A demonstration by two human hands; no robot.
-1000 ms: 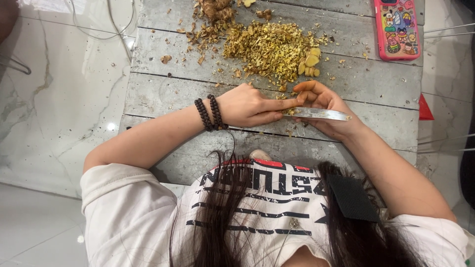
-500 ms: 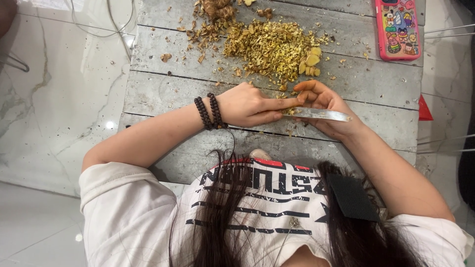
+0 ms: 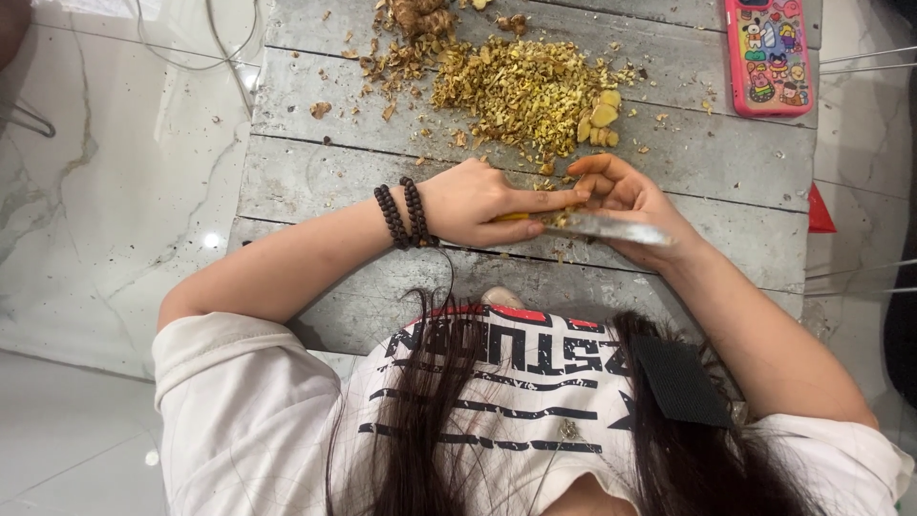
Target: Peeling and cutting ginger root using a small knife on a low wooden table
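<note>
The person sat over a grey plank table (image 3: pixel 315 182), both hands meeting near its middle. The left hand (image 3: pixel 478 203), with dark bead bracelets (image 3: pixel 403 214) on its wrist, was closed narrowly on a small yellow piece of root (image 3: pixel 514 217), thumb and forefinger stretched along it, pinning it to the boards. The right hand (image 3: pixel 626 196) curled around the handle end of a knife (image 3: pixel 611 227), whose flat metal blade lay just beside the left fingertips and touching the piece. Farther off on the table sat a heap of finely chopped yellow bits (image 3: pixel 521 91), with a few bigger pale chunks (image 3: pixel 600 119) at its right edge and brown peelings (image 3: pixel 401 57) to the left. A pink phone (image 3: pixel 764 53) lay at the far right corner. By its look the piece was light, firm and fibrous, and likely a little damp and slippery where cut, so it seemed best gripped at the end away from the blade, fingertips tucked back.
</note>
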